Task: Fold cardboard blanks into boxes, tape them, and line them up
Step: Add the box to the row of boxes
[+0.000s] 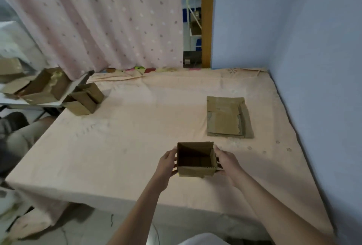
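Clamping the small open-topped box (195, 159) from both sides, the left hand (166, 163) is pressing on the wall at 9 o'clock and the right hand (227, 161) on the wall at 3 o'clock, fingers curling around the lower edges. This two-sided grip is probably keeping the walls square while the bottom flaps, which I cannot see, are being held shut from beneath; whether any tape is on them cannot be told from above. The box is facing mouth-up toward the camera, so its dark inside is showing, and it is hovering at or just above the sheet near the front edge of the bed (137, 127), at about 6 o'clock of the surface.

Moving outward, a stack of flat cardboard blanks (228, 117) is lying at 2 o'clock from the box, well apart, close to the blue wall (293, 39), likely kept within easy reach as the supply. At 10 o'clock, at the far left corner of the bed, two folded boxes (85, 98) are sitting touching each other, seemingly the start of the line the held box should join. Beyond them, off the bed, an open carton (45, 88) is resting on a side surface beneath the dotted curtain (98, 19). Judging by this, the box in hand is shaped but not yet placed.
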`<action>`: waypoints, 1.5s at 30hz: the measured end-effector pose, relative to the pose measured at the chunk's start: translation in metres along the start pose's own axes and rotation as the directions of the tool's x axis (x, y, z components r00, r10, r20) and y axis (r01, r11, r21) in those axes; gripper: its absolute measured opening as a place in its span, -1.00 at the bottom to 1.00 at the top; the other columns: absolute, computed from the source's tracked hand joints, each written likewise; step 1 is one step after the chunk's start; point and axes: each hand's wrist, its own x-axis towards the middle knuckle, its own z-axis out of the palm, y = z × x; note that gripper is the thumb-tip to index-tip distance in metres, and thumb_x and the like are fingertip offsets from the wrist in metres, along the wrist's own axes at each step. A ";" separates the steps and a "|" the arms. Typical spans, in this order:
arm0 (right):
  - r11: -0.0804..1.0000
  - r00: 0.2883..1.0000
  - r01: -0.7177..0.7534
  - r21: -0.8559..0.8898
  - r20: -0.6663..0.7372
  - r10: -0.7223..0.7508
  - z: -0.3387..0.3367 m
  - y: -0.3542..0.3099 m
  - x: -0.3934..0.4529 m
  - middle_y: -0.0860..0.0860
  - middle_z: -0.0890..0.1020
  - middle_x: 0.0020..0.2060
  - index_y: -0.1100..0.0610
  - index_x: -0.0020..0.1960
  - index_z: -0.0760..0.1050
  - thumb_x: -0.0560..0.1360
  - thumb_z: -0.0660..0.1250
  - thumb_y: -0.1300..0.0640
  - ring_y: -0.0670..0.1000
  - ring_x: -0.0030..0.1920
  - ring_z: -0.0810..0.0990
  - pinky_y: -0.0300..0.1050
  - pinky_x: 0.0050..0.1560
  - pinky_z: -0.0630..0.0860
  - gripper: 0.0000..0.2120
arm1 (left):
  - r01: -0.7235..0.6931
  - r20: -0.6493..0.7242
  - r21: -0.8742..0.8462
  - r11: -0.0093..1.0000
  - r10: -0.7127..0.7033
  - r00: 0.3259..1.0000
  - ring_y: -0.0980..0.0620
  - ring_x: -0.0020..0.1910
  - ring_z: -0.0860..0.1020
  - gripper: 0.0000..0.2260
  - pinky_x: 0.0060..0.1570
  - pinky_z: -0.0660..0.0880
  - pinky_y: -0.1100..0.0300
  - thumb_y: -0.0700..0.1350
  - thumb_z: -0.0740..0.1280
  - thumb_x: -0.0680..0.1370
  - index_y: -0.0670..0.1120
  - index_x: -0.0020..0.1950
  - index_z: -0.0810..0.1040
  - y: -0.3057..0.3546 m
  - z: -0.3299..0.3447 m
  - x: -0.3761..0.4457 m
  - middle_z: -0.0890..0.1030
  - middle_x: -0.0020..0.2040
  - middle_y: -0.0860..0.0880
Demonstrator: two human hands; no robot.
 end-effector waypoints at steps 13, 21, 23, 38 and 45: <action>0.999 0.994 -0.005 -0.054 0.110 0.010 0.207 0.007 -0.034 0.10 0.73 -0.07 0.19 0.06 0.63 0.58 0.29 -0.23 0.14 -0.04 0.70 0.00 -0.02 0.60 -0.53 | -0.005 -0.182 -0.076 0.997 -0.008 0.983 -0.04 0.11 0.61 -0.70 0.11 0.56 0.02 0.18 0.21 0.64 0.00 0.18 0.52 -0.019 -0.197 -0.049 0.61 0.15 -0.03; 0.993 0.975 0.028 -0.111 0.221 -0.002 0.291 -0.001 -0.043 0.14 0.72 0.00 0.19 0.09 0.62 0.61 0.28 -0.18 0.13 -0.05 0.70 -0.06 -0.10 0.61 -0.58 | -0.005 -0.307 -0.179 0.984 -0.051 0.950 -0.04 0.10 0.62 -0.69 -0.03 0.56 0.10 0.18 0.22 0.63 -0.02 0.18 0.55 -0.031 -0.271 -0.065 0.64 0.12 -0.07; 0.992 0.973 0.038 -0.121 0.230 -0.009 0.309 -0.006 -0.040 0.15 0.71 0.00 0.18 0.07 0.62 0.61 0.27 -0.17 0.15 0.00 0.70 -0.04 -0.06 0.63 -0.59 | -0.011 -0.333 -0.202 0.979 -0.058 0.941 -0.05 0.11 0.62 -0.70 -0.05 0.55 0.11 0.17 0.22 0.63 -0.02 0.14 0.56 -0.031 -0.285 -0.064 0.65 0.11 -0.07; 0.992 0.961 0.065 -0.109 0.276 -0.033 0.451 -0.061 0.032 0.07 0.70 -0.14 0.18 -0.02 0.63 0.61 0.26 -0.18 0.07 -0.13 0.67 -0.02 0.00 0.60 -0.58 | -0.043 -0.366 -0.199 0.979 -0.034 0.930 0.00 0.10 0.61 -0.71 -0.08 0.54 0.16 0.14 0.22 0.64 -0.03 0.16 0.56 0.017 -0.414 0.018 0.65 0.09 -0.03; 0.997 0.979 0.005 -0.073 0.204 0.010 0.555 -0.091 0.084 0.15 0.65 -0.13 0.39 0.16 0.47 0.44 0.24 -0.40 0.15 -0.09 0.61 -0.01 0.04 0.53 -0.19 | 0.017 -0.369 -0.181 0.983 -0.084 0.926 -0.07 0.13 0.61 -0.74 0.16 0.54 -0.02 0.08 0.23 0.65 -0.06 0.15 0.57 0.056 -0.500 0.075 0.66 0.11 -0.08</action>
